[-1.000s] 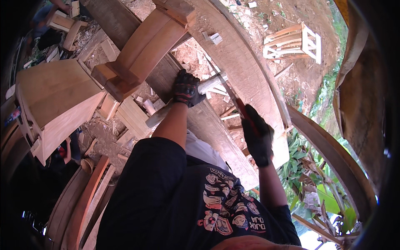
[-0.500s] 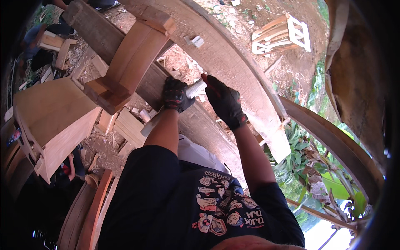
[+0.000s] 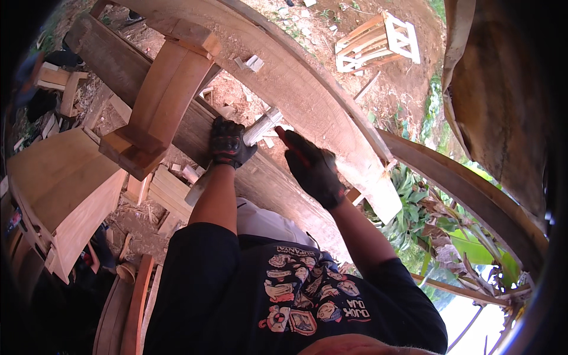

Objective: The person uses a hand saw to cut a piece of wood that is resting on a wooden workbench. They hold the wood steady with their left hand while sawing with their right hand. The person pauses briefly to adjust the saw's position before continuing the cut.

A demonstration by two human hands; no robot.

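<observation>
A gloved left grip (image 3: 231, 144) clasps a pale wooden stick (image 3: 263, 125), one end jutting out to its right; near that end sits the gloved right grip (image 3: 313, 168), whether closed, the view leaves unclear.

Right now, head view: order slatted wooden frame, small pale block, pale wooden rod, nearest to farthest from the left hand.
1. Pale wooden rod: gripped in the left hand.
2. Small pale block: ahead, on the broad plank.
3. Slatted wooden frame: upper right, on the ground.
</observation>
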